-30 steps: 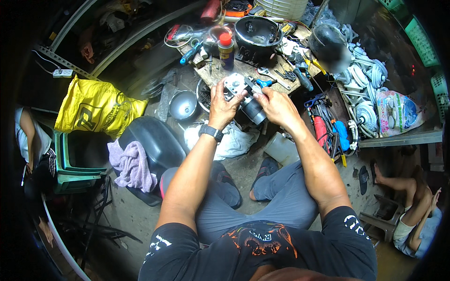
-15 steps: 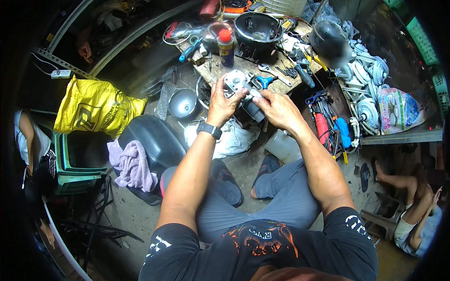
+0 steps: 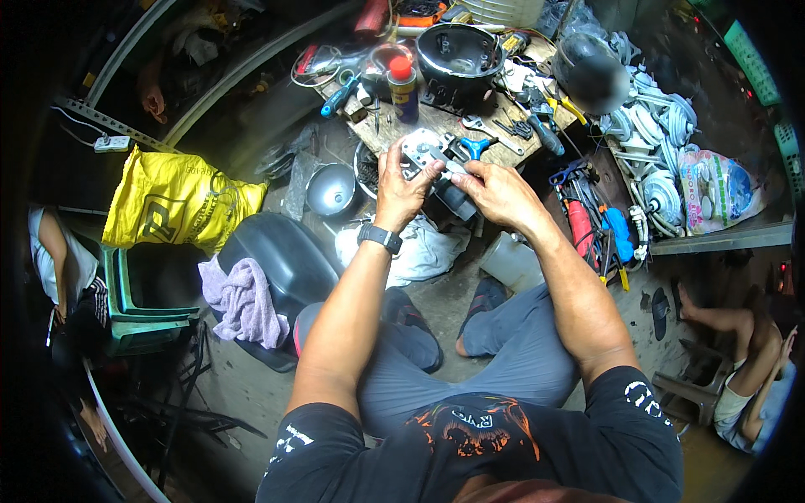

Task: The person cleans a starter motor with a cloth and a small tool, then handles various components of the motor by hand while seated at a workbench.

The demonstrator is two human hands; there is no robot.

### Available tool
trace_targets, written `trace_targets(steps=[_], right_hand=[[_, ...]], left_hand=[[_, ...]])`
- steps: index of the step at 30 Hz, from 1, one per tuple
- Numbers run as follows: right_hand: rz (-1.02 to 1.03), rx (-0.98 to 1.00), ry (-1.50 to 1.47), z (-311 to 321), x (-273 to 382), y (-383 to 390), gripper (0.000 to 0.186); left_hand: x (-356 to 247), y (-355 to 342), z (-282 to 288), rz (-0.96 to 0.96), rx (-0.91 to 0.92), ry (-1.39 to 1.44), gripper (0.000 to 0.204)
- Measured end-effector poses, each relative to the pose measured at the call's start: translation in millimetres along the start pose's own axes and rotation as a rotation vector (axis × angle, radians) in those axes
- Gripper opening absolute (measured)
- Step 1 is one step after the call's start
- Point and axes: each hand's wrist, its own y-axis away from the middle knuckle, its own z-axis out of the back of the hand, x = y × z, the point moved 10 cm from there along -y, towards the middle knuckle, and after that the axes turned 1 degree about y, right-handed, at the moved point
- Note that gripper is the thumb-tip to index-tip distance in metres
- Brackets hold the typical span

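Observation:
At the near edge of the workbench, my left hand (image 3: 397,193) curls round a round silver metal part (image 3: 417,147) with holes in its face. Its thumb reaches toward a small grey piece (image 3: 451,165), whose kind I cannot make out. My right hand (image 3: 506,194) pinches that grey piece between thumb and fingers, in front of the metal part. Beneath the hands is a dark, boxy component (image 3: 454,201), partly covered. A blue three-armed wrench (image 3: 475,148) and an adjustable wrench (image 3: 495,134) lie on the bench just beyond my right hand.
On the wooden bench (image 3: 377,126) stand a red-capped spray can (image 3: 402,90) and a black pot-like container (image 3: 459,54). Hand tools (image 3: 591,230) cluster at right. A metal bowl (image 3: 330,190) and a yellow sack (image 3: 180,201) are at left. Other people sit at both sides.
The whole view has shifted slightly. My hands keep almost the same hold, and the grey piece now sits at a slightly different angle before the round metal part.

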Motion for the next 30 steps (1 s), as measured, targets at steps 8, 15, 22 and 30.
trace_targets(steps=[8, 15, 22, 30], right_hand=[[0.031, -0.042, 0.062, 1.6, 1.6, -0.6, 0.043], [0.013, -0.119, 0.111, 7.1, -0.7, -7.0, 0.042], [0.019, 0.0, 0.07, -2.0, -5.2, -12.9, 0.046], [0.013, -0.028, 0.05, 2.0, -10.4, -18.1, 0.044]], left_hand=[[0.3, 2.9, 0.2, -0.022, -0.047, -0.048, 0.081], [-4.4, 7.3, 1.3, -0.031, -0.127, -0.054, 0.08], [-2.9, 6.2, -1.8, -0.02, -0.079, -0.05, 0.08], [-3.8, 7.5, -1.3, -0.017, -0.089, -0.058, 0.082]])
